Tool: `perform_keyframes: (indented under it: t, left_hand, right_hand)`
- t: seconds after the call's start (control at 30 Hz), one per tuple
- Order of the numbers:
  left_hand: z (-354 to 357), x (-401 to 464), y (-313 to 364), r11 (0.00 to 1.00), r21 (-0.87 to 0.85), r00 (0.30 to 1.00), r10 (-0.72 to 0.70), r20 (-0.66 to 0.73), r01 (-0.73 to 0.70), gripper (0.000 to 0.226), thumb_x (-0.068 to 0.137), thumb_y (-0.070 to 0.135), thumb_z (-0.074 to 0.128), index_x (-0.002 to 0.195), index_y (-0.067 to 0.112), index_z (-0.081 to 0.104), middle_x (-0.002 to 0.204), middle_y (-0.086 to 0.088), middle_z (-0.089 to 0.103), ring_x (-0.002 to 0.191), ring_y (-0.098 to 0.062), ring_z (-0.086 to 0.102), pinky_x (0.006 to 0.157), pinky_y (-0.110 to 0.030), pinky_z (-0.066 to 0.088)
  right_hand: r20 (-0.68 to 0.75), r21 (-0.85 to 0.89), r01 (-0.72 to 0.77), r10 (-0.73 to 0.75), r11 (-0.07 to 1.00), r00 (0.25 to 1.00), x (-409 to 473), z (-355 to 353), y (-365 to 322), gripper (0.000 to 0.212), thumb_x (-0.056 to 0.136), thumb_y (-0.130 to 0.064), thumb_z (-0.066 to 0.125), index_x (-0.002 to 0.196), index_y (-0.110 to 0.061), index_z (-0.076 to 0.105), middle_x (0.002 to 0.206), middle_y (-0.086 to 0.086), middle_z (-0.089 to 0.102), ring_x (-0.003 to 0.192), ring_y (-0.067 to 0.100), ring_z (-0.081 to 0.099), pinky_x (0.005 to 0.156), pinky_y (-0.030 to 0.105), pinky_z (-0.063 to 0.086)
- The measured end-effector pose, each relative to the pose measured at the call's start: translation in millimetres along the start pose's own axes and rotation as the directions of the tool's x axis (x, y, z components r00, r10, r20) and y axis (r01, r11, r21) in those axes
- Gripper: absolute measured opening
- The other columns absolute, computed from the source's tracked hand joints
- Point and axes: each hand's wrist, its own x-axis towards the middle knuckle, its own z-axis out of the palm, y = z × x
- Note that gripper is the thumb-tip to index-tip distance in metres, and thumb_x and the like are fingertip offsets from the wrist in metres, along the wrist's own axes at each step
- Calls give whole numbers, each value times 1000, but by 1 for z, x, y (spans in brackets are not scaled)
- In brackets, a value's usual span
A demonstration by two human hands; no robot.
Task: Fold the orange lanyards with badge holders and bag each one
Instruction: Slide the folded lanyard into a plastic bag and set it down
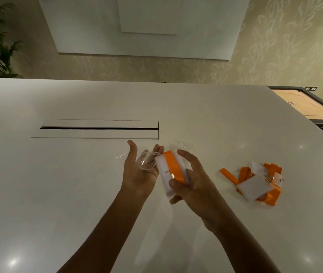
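Over white table (58,194), hands cradling folded lanyard (173,170).

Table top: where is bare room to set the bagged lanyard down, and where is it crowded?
Bare table left of the left hand, below the slot, and near the forearms. Crowded to the right of the right hand, where the loose lanyards lie in a pile.

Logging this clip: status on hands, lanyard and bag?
Right hand grips folded orange lanyard with white badge holder. Left hand open, crumpled clear plastic bag on palm. Lanyard not yet bagged. Loose orange lanyard pile waits right.
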Motion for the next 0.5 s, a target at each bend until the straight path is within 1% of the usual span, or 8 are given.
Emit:
perform_keyframes:
  t: [0.03,0.1,0.17,0.27,0.33,0.4,0.47,0.5]
  left_hand:
    - [0,1,1,1000,11,1000,-13,14,13,90,85,69,66,151,13,39,130,-15,67,119,-30,66,108,-53,51]
    - [0,3,4,999,26,998,-41,38,40,89,84,73,64,150,17,42,129,-12,68,114,-30,68,100,-52,57]
    - [0,5,5,996,48,995,-74,71,71,91,84,77,60,153,20,42,127,-10,68,109,-29,68,94,-51,59]
    - [-2,6,3,993,96,991,-76,108,66,91,86,78,54,157,24,38,130,-9,69,113,-30,70,96,-53,56]
    - [-3,7,2,991,126,990,-67,123,51,86,87,78,50,153,24,41,134,-10,70,115,-32,72,94,-54,58]
    - [-3,7,2,987,155,986,-76,146,53,82,89,76,46,150,21,45,132,-12,70,113,-33,73,88,-52,62]
    - [-2,6,1,983,173,980,-89,176,58,80,86,74,47,146,20,46,129,-14,69,111,-33,72,84,-50,63]
    - [-2,5,0,983,175,978,-89,187,56,80,84,73,50,145,21,46,129,-14,68,111,-33,71,86,-50,63]
  right_hand:
    - [38,27,-33,32,999,999,-3,2,2,77,97,-23,77,152,-49,29,130,-11,58,102,26,75,66,30,67]
    - [72,66,-87,82,994,994,-8,5,3,79,96,-23,79,151,-46,27,136,-1,61,104,28,76,71,33,68]
    - [79,65,-107,102,992,992,-11,8,3,73,96,-25,79,150,-42,33,137,2,63,103,28,77,74,35,68]
    - [73,37,-111,108,993,991,-11,10,0,67,95,-29,79,148,-36,39,135,0,63,104,27,77,76,35,69]
    - [72,82,-109,103,991,992,-11,9,-1,67,95,-27,80,149,-32,41,135,1,64,104,29,77,79,40,69]
    - [77,120,-105,96,987,992,-10,7,0,68,94,-26,81,150,-29,43,135,3,66,103,31,78,82,46,69]
    - [78,127,-99,90,987,993,-9,6,0,68,93,-28,82,150,-27,45,135,5,68,101,32,80,84,49,68]
    - [78,125,-97,87,987,993,-8,5,1,68,92,-30,82,150,-27,47,135,5,69,100,32,80,84,49,68]
